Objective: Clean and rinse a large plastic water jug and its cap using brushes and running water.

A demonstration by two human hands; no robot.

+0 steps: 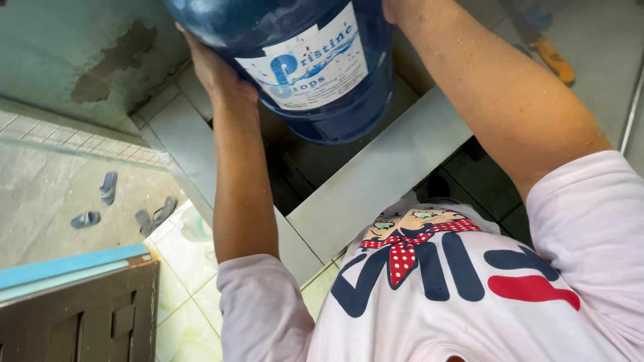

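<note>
At about 8 o'clock, on the grey concrete ground well below, lie four dark slippers [107,186]: one alone higher up, one to its lower left, and two close together to the right. At 7 o'clock sits one dark brown panelled wooden piece [80,315] with a flat light-blue strip along its upper edge. Pale green, glossy floor tiles [181,268] run beside it, and one grey tiled ledge [376,174] slants across the middle, smooth and straight-edged.

The left hand [215,70], at 11 o'clock, is pressed flat against the side of one large blue water jug [302,60]; its fingers lie behind the jug's curve, so whether they are spread or together cannot be told. The jug is round, translucent dark-blue plastic with one white paper label on its face, and it is held up at 12 o'clock, above the dark gap beyond the ledge, between the two bare forearms.

The right hand [392,8], at 1 o'clock, meets the jug's other side at the very top edge; only the wrist shows, dotted with water drops, and the fingers are out of sight. One orange-handled tool [553,59] lies on the grey surface at 2 o'clock. One pale pink printed shirt [469,295] fills 5 o'clock.
</note>
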